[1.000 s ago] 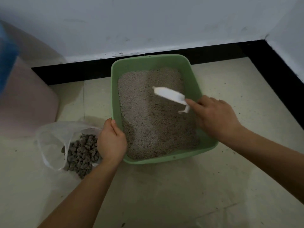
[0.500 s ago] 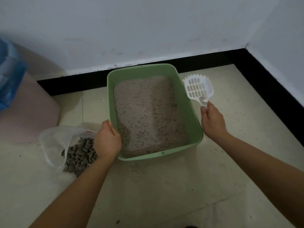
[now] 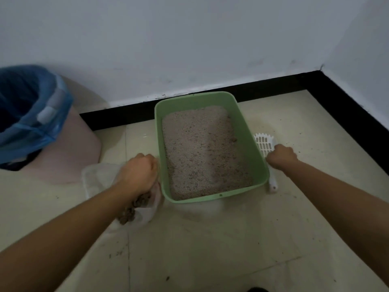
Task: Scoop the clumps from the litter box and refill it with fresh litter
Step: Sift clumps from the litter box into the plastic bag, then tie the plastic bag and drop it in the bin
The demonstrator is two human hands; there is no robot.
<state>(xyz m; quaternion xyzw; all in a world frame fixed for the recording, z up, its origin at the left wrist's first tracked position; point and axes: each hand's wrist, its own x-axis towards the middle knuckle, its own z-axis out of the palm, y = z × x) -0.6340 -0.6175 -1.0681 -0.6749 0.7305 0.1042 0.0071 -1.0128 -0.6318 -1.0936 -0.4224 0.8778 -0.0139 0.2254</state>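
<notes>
A green litter box (image 3: 244, 131) filled with pale grainy litter (image 3: 202, 152) stands on the floor against the wall. Left of it lies a clear plastic bag (image 3: 92, 180) holding grey clumps (image 3: 134, 205). My left hand (image 3: 136, 173) is curled over the bag's top, right beside the box's left wall, and gathers the plastic. The white slotted scoop (image 3: 264, 142) lies on the floor along the box's right wall, its handle end pointing towards me. My right hand (image 3: 281, 157) is curled round the scoop's middle.
A pink bin (image 3: 73, 152) lined with a blue bag (image 3: 31, 114) stands at the left. A black skirting (image 3: 315, 81) runs along the white walls, which meet in a corner at the right. Litter crumbs dot the pale tile floor (image 3: 210, 249).
My right hand lifted the scoop out of the box, carried it right and lowered it to the floor beside the box. My left hand left the box rim and closed on the bag.
</notes>
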